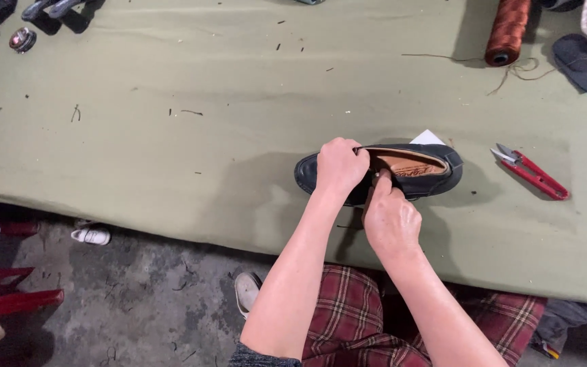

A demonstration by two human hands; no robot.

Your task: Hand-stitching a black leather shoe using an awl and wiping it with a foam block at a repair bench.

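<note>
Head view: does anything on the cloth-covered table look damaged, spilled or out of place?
Nothing serious. Loose thread trails untidily from the brown thread spool, and dark snippets dot the green cloth. The dark shoe, held by the left hand and right hand, looks intact. Red thread snips lie nearby.

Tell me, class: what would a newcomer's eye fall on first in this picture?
First, the dark shoe lying mid-table on the green cloth, with the left hand gripping its front and the right hand at its near edge. Next, the red snips lying right of it, and the brown thread spool at the far edge.
</note>
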